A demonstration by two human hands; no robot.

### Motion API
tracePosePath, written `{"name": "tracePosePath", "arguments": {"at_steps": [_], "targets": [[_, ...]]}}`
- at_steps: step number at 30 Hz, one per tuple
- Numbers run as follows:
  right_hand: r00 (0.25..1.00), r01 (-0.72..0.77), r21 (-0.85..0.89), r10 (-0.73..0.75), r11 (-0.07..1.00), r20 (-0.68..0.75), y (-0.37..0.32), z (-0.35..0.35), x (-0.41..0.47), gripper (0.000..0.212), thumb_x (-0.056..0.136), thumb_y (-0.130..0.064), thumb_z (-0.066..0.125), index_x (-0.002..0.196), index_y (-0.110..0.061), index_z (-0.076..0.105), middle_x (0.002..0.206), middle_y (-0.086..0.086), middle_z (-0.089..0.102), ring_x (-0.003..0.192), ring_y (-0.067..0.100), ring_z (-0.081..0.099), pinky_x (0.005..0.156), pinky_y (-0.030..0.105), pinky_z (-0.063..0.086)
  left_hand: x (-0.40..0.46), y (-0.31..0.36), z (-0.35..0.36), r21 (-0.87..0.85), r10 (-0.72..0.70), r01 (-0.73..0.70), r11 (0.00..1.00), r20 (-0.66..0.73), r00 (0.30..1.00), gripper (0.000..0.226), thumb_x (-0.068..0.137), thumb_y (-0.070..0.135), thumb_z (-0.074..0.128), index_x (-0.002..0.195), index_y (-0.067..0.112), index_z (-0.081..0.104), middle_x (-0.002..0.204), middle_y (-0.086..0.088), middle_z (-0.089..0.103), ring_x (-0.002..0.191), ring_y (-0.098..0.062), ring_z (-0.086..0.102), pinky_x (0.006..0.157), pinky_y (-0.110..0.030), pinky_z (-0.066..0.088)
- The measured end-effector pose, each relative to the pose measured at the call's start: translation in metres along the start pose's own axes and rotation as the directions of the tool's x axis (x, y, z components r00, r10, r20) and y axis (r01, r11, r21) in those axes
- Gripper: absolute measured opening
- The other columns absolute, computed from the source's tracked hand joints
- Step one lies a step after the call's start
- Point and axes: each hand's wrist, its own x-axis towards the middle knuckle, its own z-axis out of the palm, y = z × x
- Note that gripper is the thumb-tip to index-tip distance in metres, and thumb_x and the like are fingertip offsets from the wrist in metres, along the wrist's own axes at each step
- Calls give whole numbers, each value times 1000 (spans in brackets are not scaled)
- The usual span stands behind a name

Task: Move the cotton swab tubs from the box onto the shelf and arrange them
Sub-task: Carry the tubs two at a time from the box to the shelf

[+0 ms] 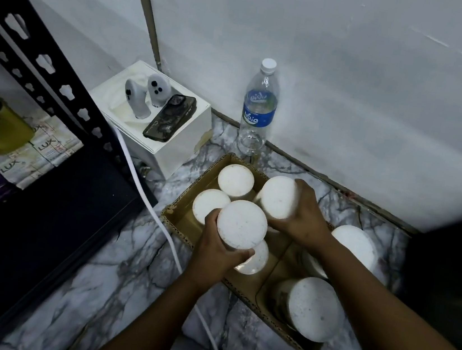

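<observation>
Water bottle (259, 108) beside white box (170, 137) bearing phone (169, 118).

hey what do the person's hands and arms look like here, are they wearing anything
Both arms are bare up to the frame's lower edge: no sleeves in view. The left hand and right hand wear no gloves, and no rings, watch or bracelets show on fingers or wrists.

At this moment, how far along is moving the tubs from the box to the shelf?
Early. Done: no tub shows on the visible part of the shelf. In hand: the left hand grips one tub and the right hand grips another tub, both over the cardboard box. Left: at least five more white-lidded tubs sit in the box, then arranging.
</observation>
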Motion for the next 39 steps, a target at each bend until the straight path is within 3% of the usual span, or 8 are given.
{"name": "tracePosePath", "arguments": {"at_steps": [4,8,13,18,27,31,35,39], "targets": [[997,-14,86,21,996,-81,-10,-2,-16,106,54,-44,89,139,-18,32,140,2,34,119,2,28,100,23,29,7,4,-12,-27,21,-23,999,-63,998,109,60,28,89,144,23,20,145,6,29,133,-10,32,104,-27,37],[990,-53,223,81,973,-116,-19,-5,-30,122,49,-48,88,147,-29,17,148,0,32,129,8,32,107,29,29,17,12,-20,-55,30,-33,998,-62,998,106,48,53,86,136,36,31,142,6,37,130,-12,39,103,-35,44],[980,-44,360,110,932,-166,-29,-7,-40,126,44,-47,87,148,-27,18,146,-3,35,130,10,36,106,29,34,23,25,-27,-92,75,-80,992,-65,995,101,51,37,91,128,38,25,135,8,35,121,-7,40,81,2,37],[984,21,483,67,875,-164,-36,-9,-43,103,44,-53,85,133,-28,38,135,-4,45,124,14,47,100,45,47,20,43,-35,-191,75,-86,978,-63,995,106,43,50,84,128,33,23,122,24,37,111,5,45,74,0,43],[988,90,545,-7,834,-154,-64,-17,-52,106,44,-45,80,136,-27,31,126,-27,41,111,-23,42,83,-2,39,8,54,-59,-198,135,-131,971,5,991,110,49,44,86,136,31,19,130,24,32,117,11,43,85,-6,46],[986,114,535,-29,837,-164,-75,-15,-56,98,45,-45,81,130,-33,34,126,-23,45,113,-17,45,85,0,40,2,59,-70,-191,121,-122,974,-18,992,121,49,30,93,142,32,16,132,22,35,115,11,43,86,0,40],[986,130,528,-53,839,-158,-90,-11,-61,92,44,-45,84,124,-44,37,131,-13,48,120,-5,47,88,6,43,-6,66,-85,-213,146,-156,964,-61,987,97,50,26,88,130,31,35,131,14,46,117,10,48,93,-14,47],[984,150,508,-78,848,-159,-103,-8,-66,101,44,-47,86,131,-38,36,133,-10,48,124,4,47,99,25,44,-16,73,-101,-203,156,-179,963,-125,980,104,47,40,86,136,26,33,137,3,45,126,-9,46,101,-41,48]]}}
